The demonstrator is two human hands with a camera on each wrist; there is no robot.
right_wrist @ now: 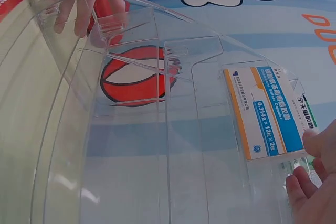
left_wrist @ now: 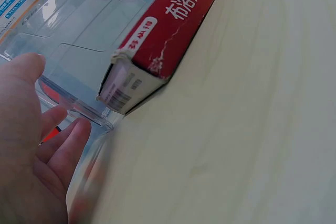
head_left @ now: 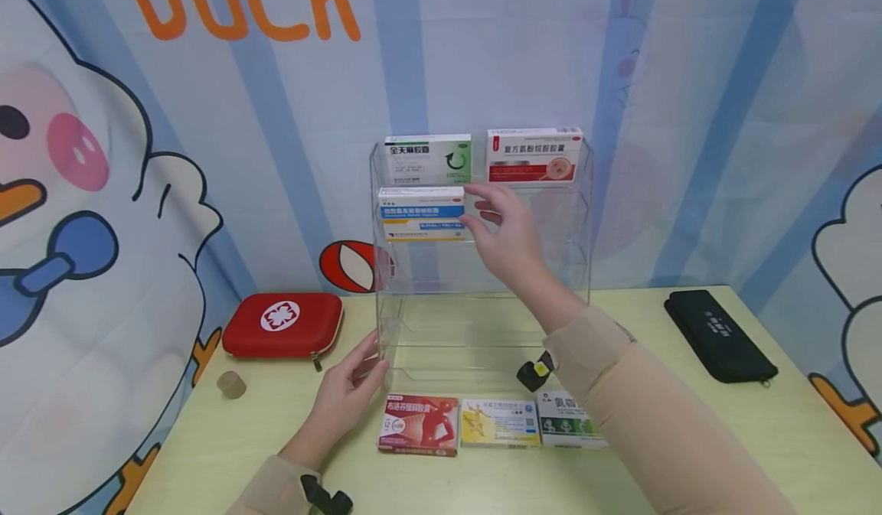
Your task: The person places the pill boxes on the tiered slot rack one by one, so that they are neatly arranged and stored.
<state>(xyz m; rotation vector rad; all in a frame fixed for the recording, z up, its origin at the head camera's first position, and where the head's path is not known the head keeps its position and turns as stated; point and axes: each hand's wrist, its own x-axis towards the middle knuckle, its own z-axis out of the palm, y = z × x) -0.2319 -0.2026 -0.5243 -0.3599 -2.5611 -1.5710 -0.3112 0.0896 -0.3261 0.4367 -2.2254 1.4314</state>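
A clear tiered display stand [head_left: 482,320] stands on the table. My left hand [head_left: 349,392] holds its lower left edge, thumb and fingers on either side of it in the right wrist view. In the stand's second tier, at the left, sits a blue, white and orange medicine box [head_left: 422,224]. My right hand [head_left: 506,232] is at that box's right end, thumb and index fingertip touching its edge, the other fingers loosely bent. On the top tier are a green-and-white medicine box [head_left: 427,161] and a red-and-white medicine box [head_left: 534,155].
Before the stand lie a red medicine box [head_left: 418,425], a yellow-and-white medicine box [head_left: 500,423] and a green-and-white medicine box [head_left: 568,421], partly covered by my right sleeve. A red zip case [head_left: 282,326] and a small brown cylinder [head_left: 231,384] are left; a black pouch [head_left: 720,337] lies right.
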